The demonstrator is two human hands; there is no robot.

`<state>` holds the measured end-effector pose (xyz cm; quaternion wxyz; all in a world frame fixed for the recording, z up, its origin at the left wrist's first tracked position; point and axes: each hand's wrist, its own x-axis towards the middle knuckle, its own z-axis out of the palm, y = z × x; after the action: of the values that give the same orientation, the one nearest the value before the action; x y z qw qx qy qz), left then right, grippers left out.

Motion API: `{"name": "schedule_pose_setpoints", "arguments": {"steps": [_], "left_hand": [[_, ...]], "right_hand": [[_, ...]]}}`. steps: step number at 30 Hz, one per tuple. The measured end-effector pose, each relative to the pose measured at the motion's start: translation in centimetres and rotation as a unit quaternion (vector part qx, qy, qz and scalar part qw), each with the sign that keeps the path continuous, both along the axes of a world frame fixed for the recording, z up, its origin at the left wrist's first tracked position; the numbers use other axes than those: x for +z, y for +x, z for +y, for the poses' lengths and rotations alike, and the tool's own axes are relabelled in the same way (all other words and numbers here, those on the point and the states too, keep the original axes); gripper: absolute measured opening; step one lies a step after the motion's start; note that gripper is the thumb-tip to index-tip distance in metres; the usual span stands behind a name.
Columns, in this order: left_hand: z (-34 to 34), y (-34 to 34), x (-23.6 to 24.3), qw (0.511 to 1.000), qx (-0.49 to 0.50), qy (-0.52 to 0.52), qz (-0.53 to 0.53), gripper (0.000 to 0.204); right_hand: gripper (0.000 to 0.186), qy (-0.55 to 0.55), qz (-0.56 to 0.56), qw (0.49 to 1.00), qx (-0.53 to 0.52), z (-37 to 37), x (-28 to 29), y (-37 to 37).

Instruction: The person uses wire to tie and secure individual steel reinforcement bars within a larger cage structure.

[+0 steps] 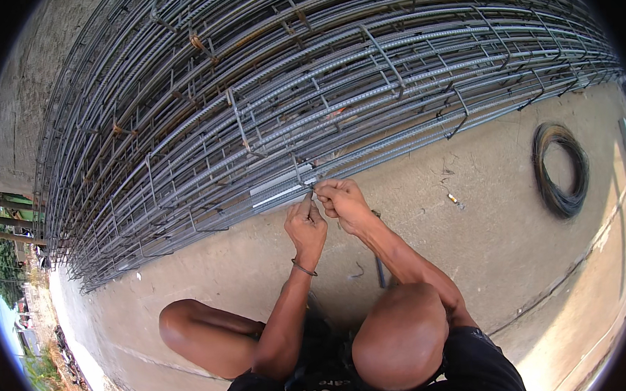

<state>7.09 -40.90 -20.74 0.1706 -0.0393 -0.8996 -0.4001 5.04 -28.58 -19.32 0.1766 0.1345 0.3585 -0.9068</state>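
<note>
My left hand (pixel 306 228) and my right hand (pixel 343 202) meet at the near lower edge of a long stack of steel rebar cages (pixel 302 132). Both have their fingertips pinched together at a bar there, the right hand just to the right of the left. Whatever lies between the fingertips is too small to make out. Beneath the bars, just left of the hands, a pale flat strip (pixel 284 185) shows. Stirrups (pixel 383 58) cross the long ribbed bars, some of them rusty.
To the right, a coil of thin dark wire (pixel 569 205) lies on the concrete floor (pixel 474 257). A small white-and-orange stub (pixel 454 200) and wire scraps lie nearer. A dark rod (pixel 380 272) is close to my bent knee (pixel 397 337). A concrete wall (pixel 17 106) stands at far left.
</note>
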Motion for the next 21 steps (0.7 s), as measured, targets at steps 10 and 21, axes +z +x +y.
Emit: {"name": "schedule_pose_setpoints", "arguments": {"steps": [10,21], "left_hand": [[-2.2,-1.7,-0.3,0.985,-0.154,0.045,-0.07,0.01],[-2.8,-3.4,3.1,0.816,-0.031,0.426,-0.39,0.03]], "right_hand": [[0.017,0.188,0.095,0.975,-0.073,-3.1,-0.4,3.1],[0.03,0.384,0.223,0.896,-0.023,-3.6,1.2,5.3]]}}
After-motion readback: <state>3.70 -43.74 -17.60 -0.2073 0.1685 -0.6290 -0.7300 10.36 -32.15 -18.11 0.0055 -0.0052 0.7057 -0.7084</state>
